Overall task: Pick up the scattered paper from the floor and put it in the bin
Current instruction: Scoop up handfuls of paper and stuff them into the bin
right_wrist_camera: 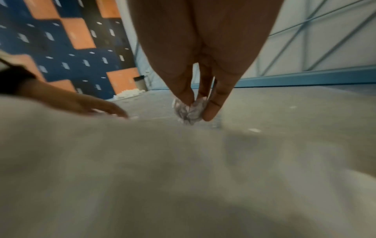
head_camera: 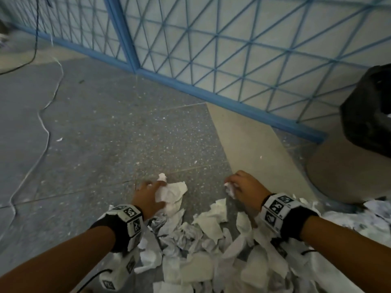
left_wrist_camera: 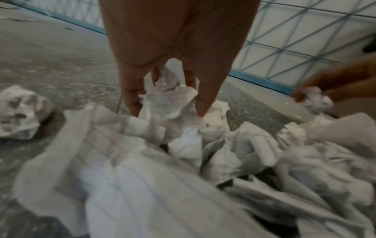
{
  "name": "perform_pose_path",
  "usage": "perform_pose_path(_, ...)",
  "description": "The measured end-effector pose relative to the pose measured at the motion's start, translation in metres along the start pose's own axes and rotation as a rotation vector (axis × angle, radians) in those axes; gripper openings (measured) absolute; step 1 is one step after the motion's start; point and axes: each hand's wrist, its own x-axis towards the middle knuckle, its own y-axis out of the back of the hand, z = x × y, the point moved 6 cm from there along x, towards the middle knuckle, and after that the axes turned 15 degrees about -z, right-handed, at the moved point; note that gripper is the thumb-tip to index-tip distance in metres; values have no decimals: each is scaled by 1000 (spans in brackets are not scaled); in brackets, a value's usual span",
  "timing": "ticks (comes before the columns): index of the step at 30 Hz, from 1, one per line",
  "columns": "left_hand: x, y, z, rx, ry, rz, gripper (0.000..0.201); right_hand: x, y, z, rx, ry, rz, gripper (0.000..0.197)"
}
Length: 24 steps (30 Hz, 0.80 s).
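Crumpled white paper lies in a heap (head_camera: 201, 246) on the speckled grey floor in front of me. My left hand (head_camera: 151, 193) grips a large crumpled sheet (head_camera: 172, 193) at the heap's far edge; the left wrist view shows the fingers (left_wrist_camera: 132, 96) curled round that sheet (left_wrist_camera: 168, 103). My right hand (head_camera: 239, 185) pinches a small paper ball (head_camera: 230, 190), seen between its fingertips (right_wrist_camera: 211, 111) as a grey wad (right_wrist_camera: 190, 111) just above the floor. The bin (head_camera: 349, 172), beige with a black bag (head_camera: 368, 111), stands at the right edge.
A blue lattice fence (head_camera: 211, 49) runs along the back. A white cable (head_camera: 45, 127) and a black one (head_camera: 31, 58) snake over the floor at left. A lone crumpled ball (left_wrist_camera: 20, 112) lies left of the heap. Far off stand another bin (right_wrist_camera: 140, 83) and more paper (right_wrist_camera: 128, 94).
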Motion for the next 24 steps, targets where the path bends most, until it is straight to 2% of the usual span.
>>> perform_pose_path(3,-3,-6,20,-24,-69,18,68,-4,-29,-40,-213,79,-157,45)
perform_pose_path(6,-5,-20,36,-9,-67,-61,85,-10,-66,-45,-303,-36,-422,70)
perform_pose_path(8,-9,-29,46,106,-93,-101,78,-11,-74,-39,-337,-70,-438,60)
perform_pose_path(11,-11,-34,63,222,-173,-126,56,-9,-64,-29,-339,-37,-286,36)
perform_pose_path(15,-14,-6,101,54,-239,-87,43,-22,-15,-8,-126,-54,-43,28)
perform_pose_path(21,-38,75,215,-189,-566,173,46,-98,98,-4,126,-16,456,27)
perform_pose_path(24,-67,112,290,-387,-861,230,48,-162,165,-3,146,49,774,29)
